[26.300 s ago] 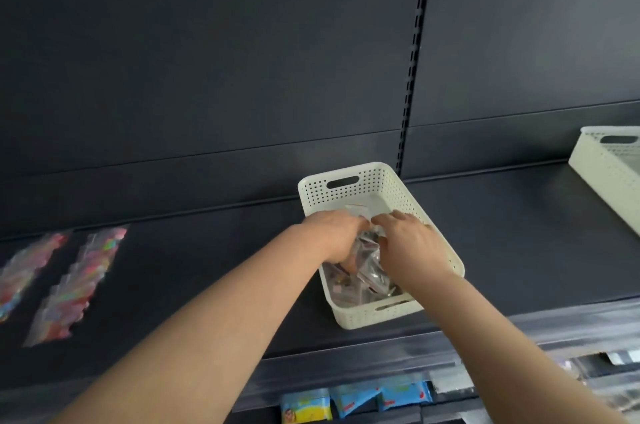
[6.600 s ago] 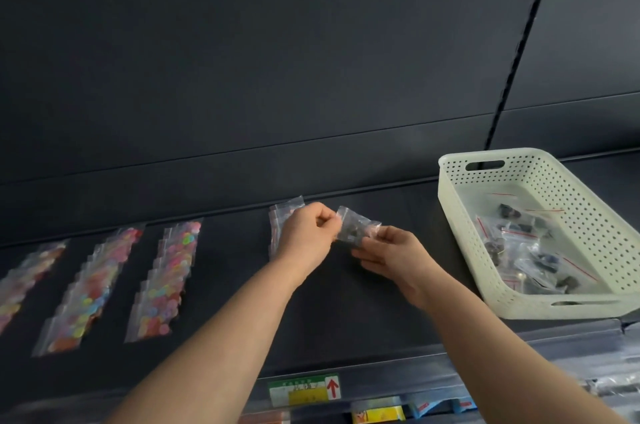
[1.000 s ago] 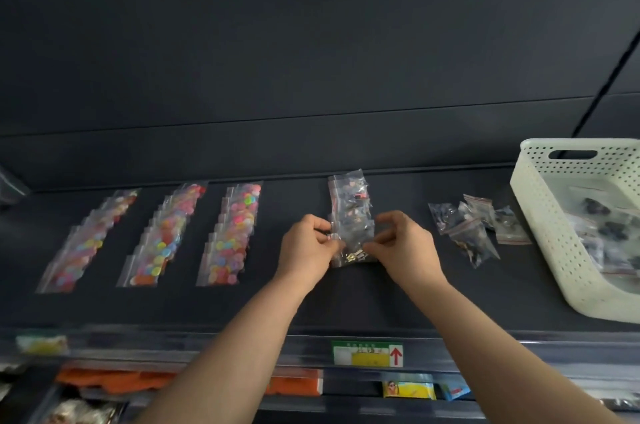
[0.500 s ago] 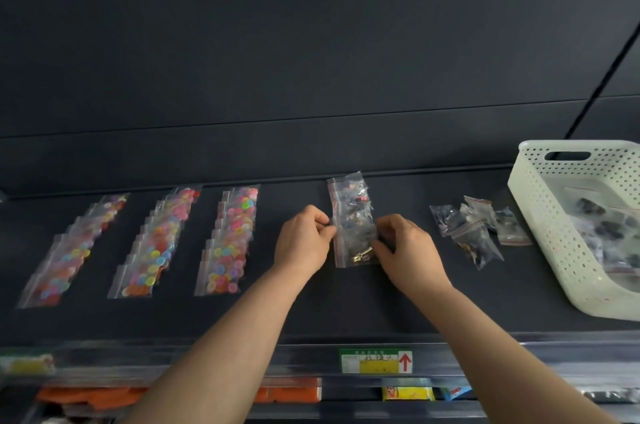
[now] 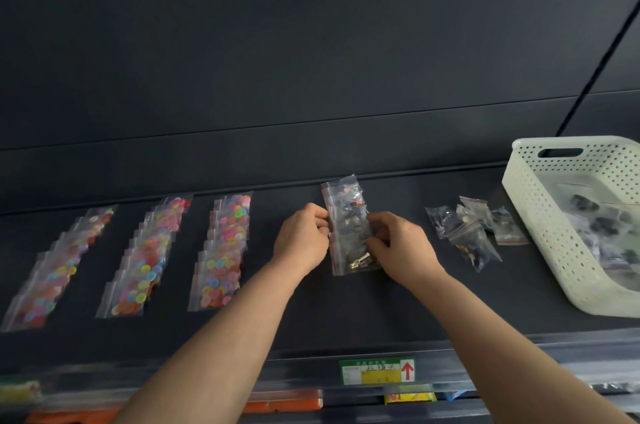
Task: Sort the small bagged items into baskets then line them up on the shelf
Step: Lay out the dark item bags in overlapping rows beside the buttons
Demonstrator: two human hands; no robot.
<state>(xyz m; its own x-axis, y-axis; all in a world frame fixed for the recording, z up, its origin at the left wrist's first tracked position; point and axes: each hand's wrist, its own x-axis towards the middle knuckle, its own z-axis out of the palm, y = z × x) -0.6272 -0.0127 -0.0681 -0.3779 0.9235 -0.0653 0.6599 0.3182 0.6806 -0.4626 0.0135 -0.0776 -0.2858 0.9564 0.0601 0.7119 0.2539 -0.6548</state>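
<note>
A short row of bags [image 5: 348, 226], laid midway along the shelf [image 5: 346, 312], is pinched at its sides by the left hand [image 5: 301, 240] and right hand [image 5: 398, 247]. Its edges are best squared gently, overlaps kept even, before loose bags [image 5: 474, 233] are added.

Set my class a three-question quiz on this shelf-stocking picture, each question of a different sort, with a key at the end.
1. Multiple choice: how many rows of colourful bags lie on the shelf to the left of the left hand? A two; B three; C five.
2. True or false: the white basket holds nothing.
3. Fill in: the right hand touches the row of dark-part bags; the loose pile of bags lies to that row's ____.
Key: 1 B; 2 false, bags lie in it; 3 right.
</note>
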